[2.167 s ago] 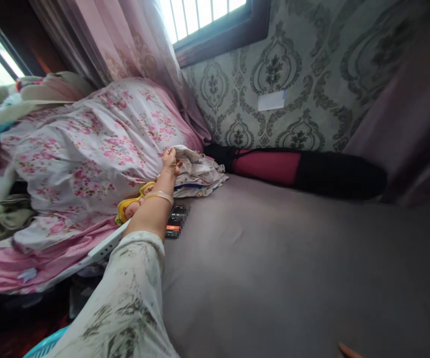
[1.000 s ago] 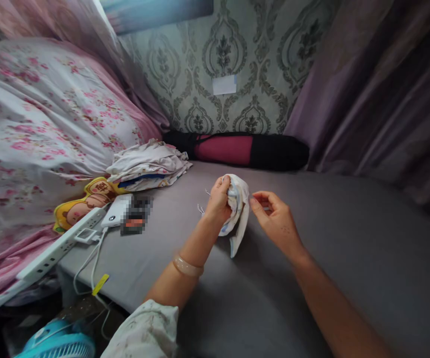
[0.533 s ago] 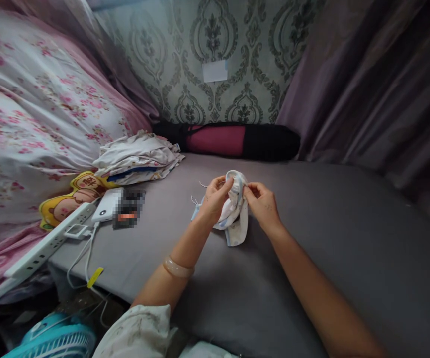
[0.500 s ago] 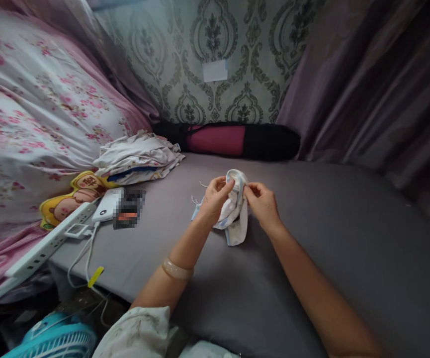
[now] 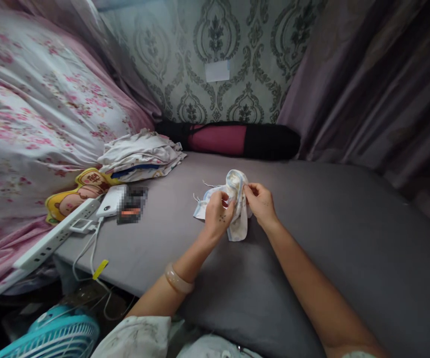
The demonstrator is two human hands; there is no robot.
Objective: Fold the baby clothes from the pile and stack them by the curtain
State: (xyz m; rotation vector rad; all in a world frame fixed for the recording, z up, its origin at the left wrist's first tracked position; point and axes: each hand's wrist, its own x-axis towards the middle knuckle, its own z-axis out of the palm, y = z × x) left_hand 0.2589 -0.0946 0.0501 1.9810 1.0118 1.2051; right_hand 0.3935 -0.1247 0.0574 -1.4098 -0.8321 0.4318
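Note:
A small white baby garment (image 5: 239, 231) with pale blue trim and thin tie strings lies bunched on the grey sheet, its upper part lifted between my hands. My right hand (image 5: 262, 205) pinches its edge from the right, thumb and forefinger together. Against the left side of the cloth, my left hand (image 5: 217, 215) curls with its thumb and fingers on a fold; the fingertips are partly hidden. The garment's strings and one blue-edged flap stick out to the left, beyond my left hand.
A grey-sheeted bed (image 5: 330, 248) spreads around. Folded clothes (image 5: 143, 154), a yellow cushion (image 5: 65, 204), a white power bank (image 5: 111, 203), a power strip (image 5: 56, 236) and cables are on the left. A black and magenta bag (image 5: 218, 139) lies along the wall; a blue fan (image 5: 54, 333) stands below.
My left hand has moved down and toward me along the garment, uncovering more of its left flap. My right hand stays nearly in place on the edge.

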